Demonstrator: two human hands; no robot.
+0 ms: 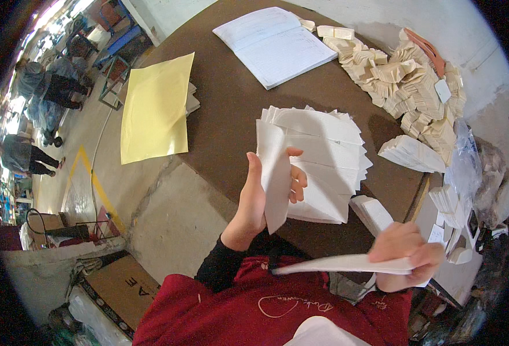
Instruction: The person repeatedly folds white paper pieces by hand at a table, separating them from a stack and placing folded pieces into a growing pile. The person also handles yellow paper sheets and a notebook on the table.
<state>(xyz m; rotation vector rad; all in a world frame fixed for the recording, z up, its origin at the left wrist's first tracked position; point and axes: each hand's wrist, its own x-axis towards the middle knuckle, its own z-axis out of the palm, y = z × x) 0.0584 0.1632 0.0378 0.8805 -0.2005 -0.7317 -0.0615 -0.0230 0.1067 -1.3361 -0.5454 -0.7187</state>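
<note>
My left hand (pixel 251 199) is closed around an upright white flat piece (pixel 273 179), thumb on its near side and fingertips curling past its other edge. I cannot tell if that piece is paper or cloth, or whether it is one layer or several. At the lower right, my right hand (pixel 407 254), slightly blurred, pinches one end of a long thin white piece (pixel 335 264), which points left in front of my body. Just beyond my left hand, a fanned pile of similar white pieces (pixel 326 155) lies on the brown table (pixel 220 132).
A yellow sheet (pixel 156 109) overhangs the table's left edge. An open notebook (pixel 272 43) lies at the back. Cream-coloured bundles (pixel 404 81) are heaped at the far right, with smaller white stacks (pixel 410 153) nearer. A cardboard box (pixel 119 288) stands low left; people (pixel 21 153) are farther off.
</note>
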